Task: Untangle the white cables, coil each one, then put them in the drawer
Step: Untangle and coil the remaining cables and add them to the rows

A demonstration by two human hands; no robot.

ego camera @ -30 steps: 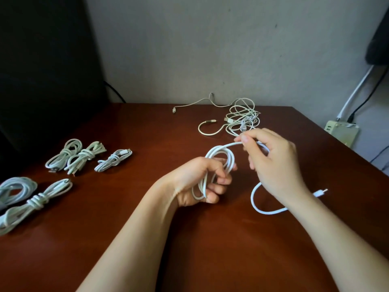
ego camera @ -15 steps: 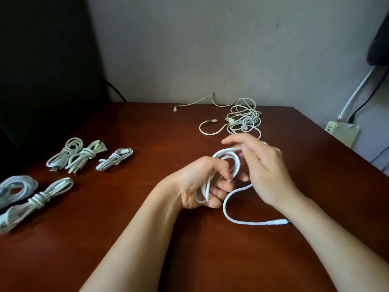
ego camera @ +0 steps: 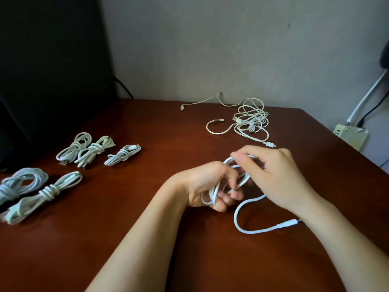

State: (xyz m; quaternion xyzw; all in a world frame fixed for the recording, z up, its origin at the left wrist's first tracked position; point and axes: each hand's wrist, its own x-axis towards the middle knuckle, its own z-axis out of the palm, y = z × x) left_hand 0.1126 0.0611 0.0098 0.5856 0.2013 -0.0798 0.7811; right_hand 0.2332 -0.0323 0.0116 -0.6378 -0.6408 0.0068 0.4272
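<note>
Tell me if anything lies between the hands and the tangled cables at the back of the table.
Nothing visible does: only bare table lies between the right hand and the tangled cables. It and the left hand, though, both grip the half-coiled cable.

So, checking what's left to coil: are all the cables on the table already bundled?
No, a loose tangle of white cables lies uncoiled near the far edge of the table.
</note>
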